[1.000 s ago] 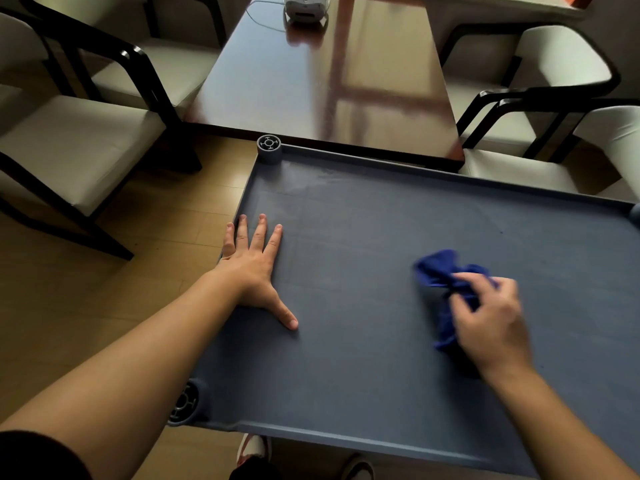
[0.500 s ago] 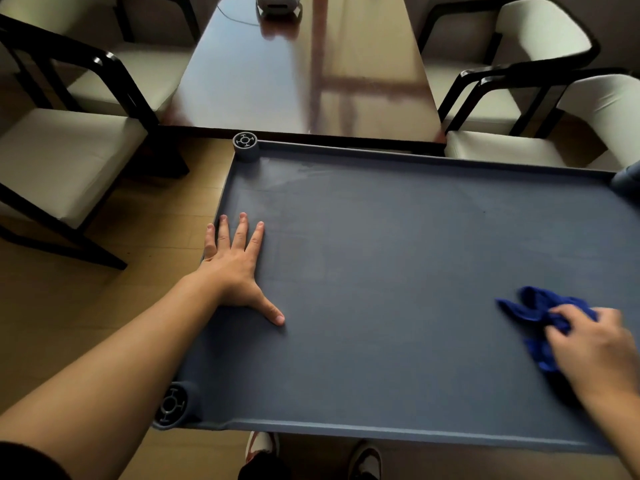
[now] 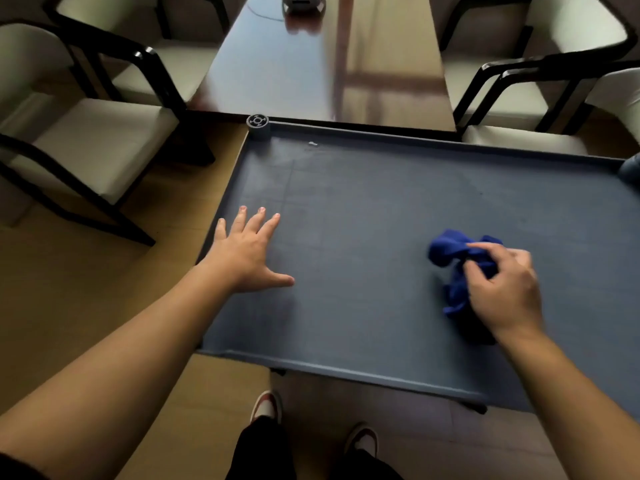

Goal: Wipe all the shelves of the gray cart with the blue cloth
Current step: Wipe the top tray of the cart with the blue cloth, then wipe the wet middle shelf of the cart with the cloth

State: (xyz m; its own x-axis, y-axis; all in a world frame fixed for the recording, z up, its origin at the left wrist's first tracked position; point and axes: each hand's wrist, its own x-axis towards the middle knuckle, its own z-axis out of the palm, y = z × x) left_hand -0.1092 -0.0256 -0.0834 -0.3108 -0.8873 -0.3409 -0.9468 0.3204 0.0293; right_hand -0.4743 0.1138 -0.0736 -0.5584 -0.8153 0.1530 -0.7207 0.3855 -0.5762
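The gray cart's top shelf (image 3: pixel 398 202) fills the middle of the view, a flat tray with a low rim and a round post socket (image 3: pixel 257 122) at its far left corner. My right hand (image 3: pixel 502 285) grips the bunched blue cloth (image 3: pixel 450 254) and presses it on the shelf's right half. My left hand (image 3: pixel 247 252) lies flat with fingers spread on the shelf by its left edge. The lower shelves are hidden beneath the top one.
A glossy dark wooden table (image 3: pixel 322 60) butts against the cart's far edge, with a small device (image 3: pixel 303 2) at its far end. White-cushioned black-framed chairs stand at left (image 3: pixel 86 143) and right (image 3: pixel 540 77). My shoes (image 3: pixel 266 407) show below the cart on the wooden floor.
My right hand swept the cloth from mid-shelf out to the right, then back left toward the middle. My left hand stayed flat near the left edge.
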